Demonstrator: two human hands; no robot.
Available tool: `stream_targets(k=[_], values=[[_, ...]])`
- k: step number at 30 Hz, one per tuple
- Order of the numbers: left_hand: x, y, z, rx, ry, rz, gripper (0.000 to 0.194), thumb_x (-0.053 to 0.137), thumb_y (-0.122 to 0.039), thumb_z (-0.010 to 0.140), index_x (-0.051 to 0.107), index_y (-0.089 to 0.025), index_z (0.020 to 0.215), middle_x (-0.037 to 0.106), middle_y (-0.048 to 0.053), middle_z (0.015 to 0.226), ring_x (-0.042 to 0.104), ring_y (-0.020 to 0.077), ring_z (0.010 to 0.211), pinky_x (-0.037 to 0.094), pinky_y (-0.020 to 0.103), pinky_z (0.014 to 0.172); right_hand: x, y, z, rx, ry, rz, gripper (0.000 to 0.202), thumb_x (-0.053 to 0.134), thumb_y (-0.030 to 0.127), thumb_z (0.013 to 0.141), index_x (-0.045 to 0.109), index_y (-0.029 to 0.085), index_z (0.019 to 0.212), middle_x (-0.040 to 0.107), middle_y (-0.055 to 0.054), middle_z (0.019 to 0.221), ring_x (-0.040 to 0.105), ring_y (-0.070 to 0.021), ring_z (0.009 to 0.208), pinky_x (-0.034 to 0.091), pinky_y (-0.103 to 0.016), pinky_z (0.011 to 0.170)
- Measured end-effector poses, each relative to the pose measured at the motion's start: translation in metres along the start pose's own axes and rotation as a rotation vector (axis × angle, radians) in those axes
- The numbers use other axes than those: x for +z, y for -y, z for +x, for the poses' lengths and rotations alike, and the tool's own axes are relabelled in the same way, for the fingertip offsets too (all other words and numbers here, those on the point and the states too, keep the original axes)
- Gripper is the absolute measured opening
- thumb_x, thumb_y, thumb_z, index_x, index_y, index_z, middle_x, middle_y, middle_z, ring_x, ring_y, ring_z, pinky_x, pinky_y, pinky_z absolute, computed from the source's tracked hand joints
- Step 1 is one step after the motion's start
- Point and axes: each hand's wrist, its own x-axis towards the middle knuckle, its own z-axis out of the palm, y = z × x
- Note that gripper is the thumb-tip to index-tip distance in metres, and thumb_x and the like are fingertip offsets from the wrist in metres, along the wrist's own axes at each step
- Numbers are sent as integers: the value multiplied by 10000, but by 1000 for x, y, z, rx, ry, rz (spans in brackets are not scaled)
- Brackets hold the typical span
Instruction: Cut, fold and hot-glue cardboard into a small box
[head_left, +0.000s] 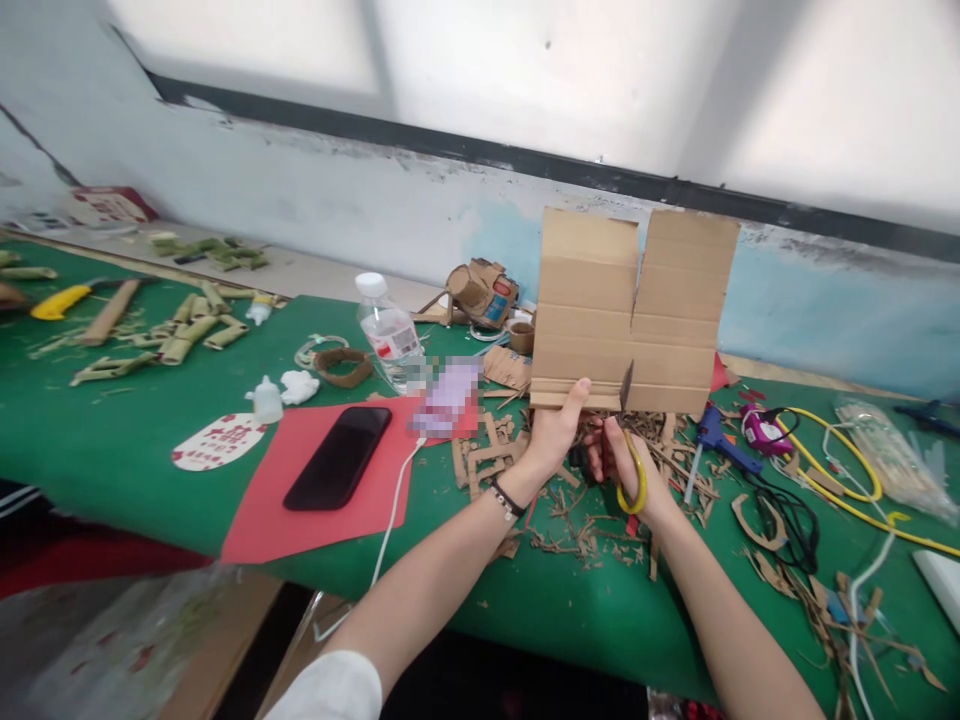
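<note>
My left hand (559,430) grips the lower left edge of an upright piece of corrugated cardboard (585,300), its thumb on the near face. A slit runs down from the cardboard's top edge, a little right of the middle. Yellow-handled scissors (634,480) are in my right hand (622,455), with fingers wrapped round the handles. The dark blade points up in front of the cardboard's lower edge, below the slit. Whether the blades touch the cardboard I cannot tell. Beneath both hands lie cardboard scraps (577,520), strewn over the green table cover (420,580).
Left of my hands are a black phone (337,458) on red paper (259,515), a water bottle (390,335) and bamboo pieces (187,335). A cardboard model (480,290) stands by the wall. To the right lie a blue glue gun (724,440) and a yellow cable (840,475).
</note>
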Motion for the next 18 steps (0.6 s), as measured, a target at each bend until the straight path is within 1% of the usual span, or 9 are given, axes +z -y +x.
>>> stream_targets(k=[3,6,8,10,13,15,18], values=[[2,-1,0,-27,3,-73,522,932,-516,795,747,-197,1164,813,86,1064,784,248,860,696,392,784,1,-1,0,-11,-44,-21,691,569,890,919,679,209,887,652,-25,585,540,-149,433,411,-283,434],[3,-1,0,-32,3,-79,480,932,-511,794,752,-193,1105,816,94,1089,797,267,945,702,391,822,3,-1,1,-13,-87,-42,697,584,901,896,658,210,840,606,0,523,480,-122,383,375,-259,404],[3,-2,0,-31,3,-69,469,925,-522,796,750,-189,1077,814,97,1099,797,265,945,706,382,804,5,0,0,-5,-106,-52,694,605,901,879,650,211,821,582,11,494,464,-115,363,353,-248,382],[2,-2,0,-31,7,-64,504,924,-529,795,739,-189,1118,811,92,1095,796,264,945,711,382,792,6,2,0,9,-116,-54,693,619,901,865,644,211,805,564,19,471,451,-111,345,336,-242,365],[1,-1,2,-21,14,-73,577,928,-518,794,712,-197,1223,805,94,1166,791,283,1069,719,401,858,9,4,-1,31,-140,-58,691,632,900,850,634,213,779,540,24,445,443,-111,327,321,-239,346],[0,0,3,-28,24,-76,593,920,-512,805,701,-198,1258,798,102,1225,783,296,1126,724,403,870,10,4,-1,42,-152,-64,675,649,886,846,629,216,765,528,27,433,446,-113,321,318,-238,339],[-2,2,5,-49,30,-67,604,905,-512,821,687,-203,1293,785,109,1280,793,302,1103,734,381,792,9,0,-1,40,-157,-71,667,649,881,848,626,222,756,496,37,407,442,-117,308,333,-239,336]])
